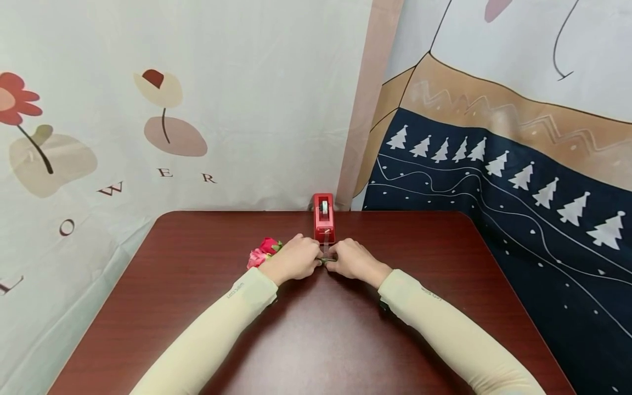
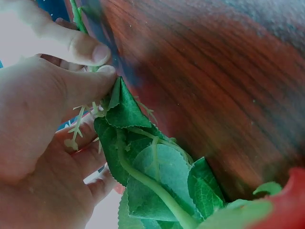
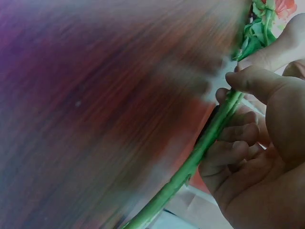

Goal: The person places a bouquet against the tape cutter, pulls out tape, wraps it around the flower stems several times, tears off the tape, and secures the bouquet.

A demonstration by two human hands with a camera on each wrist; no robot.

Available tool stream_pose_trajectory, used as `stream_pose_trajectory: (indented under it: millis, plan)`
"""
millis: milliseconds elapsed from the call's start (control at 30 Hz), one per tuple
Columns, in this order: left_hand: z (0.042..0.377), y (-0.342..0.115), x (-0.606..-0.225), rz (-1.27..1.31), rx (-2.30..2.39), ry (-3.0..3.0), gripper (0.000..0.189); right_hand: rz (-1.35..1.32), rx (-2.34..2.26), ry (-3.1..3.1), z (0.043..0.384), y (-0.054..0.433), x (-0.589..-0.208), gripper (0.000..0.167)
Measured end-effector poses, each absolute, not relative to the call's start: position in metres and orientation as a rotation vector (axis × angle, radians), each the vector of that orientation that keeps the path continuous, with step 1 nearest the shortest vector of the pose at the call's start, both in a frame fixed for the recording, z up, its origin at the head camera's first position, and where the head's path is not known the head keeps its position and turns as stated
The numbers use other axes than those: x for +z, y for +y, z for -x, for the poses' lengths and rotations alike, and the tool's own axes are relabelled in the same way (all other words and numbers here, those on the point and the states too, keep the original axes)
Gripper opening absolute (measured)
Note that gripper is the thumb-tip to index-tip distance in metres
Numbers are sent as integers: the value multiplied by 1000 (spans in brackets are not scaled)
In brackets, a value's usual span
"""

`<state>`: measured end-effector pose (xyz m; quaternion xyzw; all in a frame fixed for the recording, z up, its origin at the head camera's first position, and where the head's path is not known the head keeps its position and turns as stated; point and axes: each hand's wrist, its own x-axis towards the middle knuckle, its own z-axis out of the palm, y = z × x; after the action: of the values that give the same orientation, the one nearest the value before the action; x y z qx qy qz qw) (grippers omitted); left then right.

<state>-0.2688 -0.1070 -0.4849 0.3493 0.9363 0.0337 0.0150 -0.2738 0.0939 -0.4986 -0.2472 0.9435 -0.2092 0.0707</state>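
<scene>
Behind everything, a pale printed cloth [image 1: 276, 109], and to the right a tree-patterned navy cloth [image 1: 538, 236]. Below, a dark red-brown table [image 1: 326, 340]. Across it from the near side, a left sleeve [image 1: 212, 340] and a right sleeve [image 1: 454, 323], both pale yellow, converging towards the far edge.

In the left hand [image 1: 295, 258]: a green stem [image 3: 183, 172], pinched between thumb and fingers. In the right hand [image 1: 355, 259]: the barer lower part of the same stem, pinched likewise, with the other fingers curled.

Directly beyond the fingertips, and in the way on that side, an upright red tape dispenser [image 1: 323, 226].

Just left of the left hand, a red rose [image 1: 269, 245] and a pink rose [image 1: 257, 258]; heads pointing left, stem pointing right, long axis roughly parallel to the far edge. Beneath the heads, green leaves [image 2: 167, 167], bunched beside the left thumb.

Last, a clear tape strip [image 1: 326, 241], running from the dispenser towards the stem between both hands; cannot tell whether touching.
</scene>
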Motion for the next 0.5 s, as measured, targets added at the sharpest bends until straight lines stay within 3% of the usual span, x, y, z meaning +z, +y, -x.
stream_pose_trajectory:
  millis: [500]
  plan:
    - [268,-107,-480,-1091,220,2897,10,903,-658,2869,271,98,-500,7]
